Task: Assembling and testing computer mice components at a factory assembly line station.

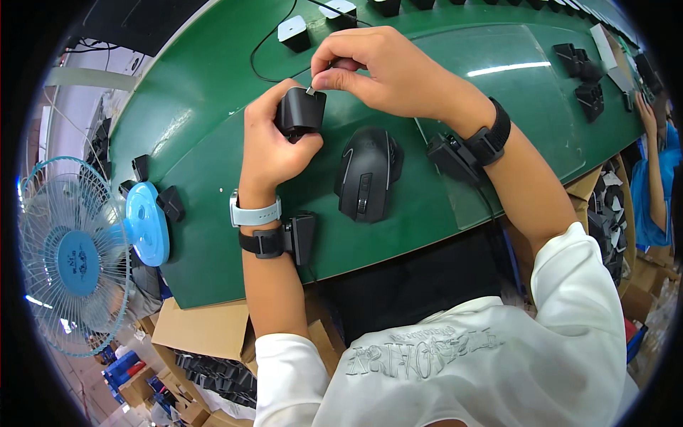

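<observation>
My left hand (pixel 274 142) grips a small black plastic block (pixel 301 110), held upright above the green belt (pixel 213 235). My right hand (pixel 388 67) is pinched on a tiny pale tab (pixel 311 90) at the block's top edge. A black computer mouse (pixel 367 173) lies on the belt just right of my left hand, untouched. Both wrists carry black strapped devices; the left wrist also wears a pale blue watch.
A blue desk fan (pixel 75 252) is clamped at the belt's left edge. More black blocks (pixel 583 78) sit far right and along the top, with a white-topped part (pixel 293 30) and a black cable. Another person's arm (pixel 651 156) is at right. Cardboard boxes stand below the belt.
</observation>
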A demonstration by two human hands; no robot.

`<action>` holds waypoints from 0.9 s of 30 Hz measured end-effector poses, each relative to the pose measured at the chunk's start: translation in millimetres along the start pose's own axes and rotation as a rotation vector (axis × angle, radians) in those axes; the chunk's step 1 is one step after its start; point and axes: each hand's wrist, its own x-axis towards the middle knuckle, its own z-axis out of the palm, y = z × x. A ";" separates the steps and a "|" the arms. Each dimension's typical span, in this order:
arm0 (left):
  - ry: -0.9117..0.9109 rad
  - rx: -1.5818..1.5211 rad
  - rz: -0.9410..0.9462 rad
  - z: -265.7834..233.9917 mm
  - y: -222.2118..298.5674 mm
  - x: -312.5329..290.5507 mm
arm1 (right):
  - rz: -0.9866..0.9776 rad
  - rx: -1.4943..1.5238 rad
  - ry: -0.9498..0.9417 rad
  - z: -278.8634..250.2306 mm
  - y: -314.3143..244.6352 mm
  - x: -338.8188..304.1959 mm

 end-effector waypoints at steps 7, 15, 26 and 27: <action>0.031 0.121 -0.003 6.3 3.7 2.4 | 0.044 -0.129 -0.046 9.8 6.1 -5.4; 0.086 -0.753 -0.211 -0.3 0.9 0.9 | -0.334 -0.313 0.442 -7.0 -23.9 7.1; 0.215 -1.514 -0.217 -15.0 -11.5 3.4 | -0.079 -0.039 -0.924 -2.4 -11.9 -14.5; 0.210 -1.519 -0.214 -15.1 -10.9 3.9 | -0.069 0.142 -0.832 -2.0 -2.3 -14.3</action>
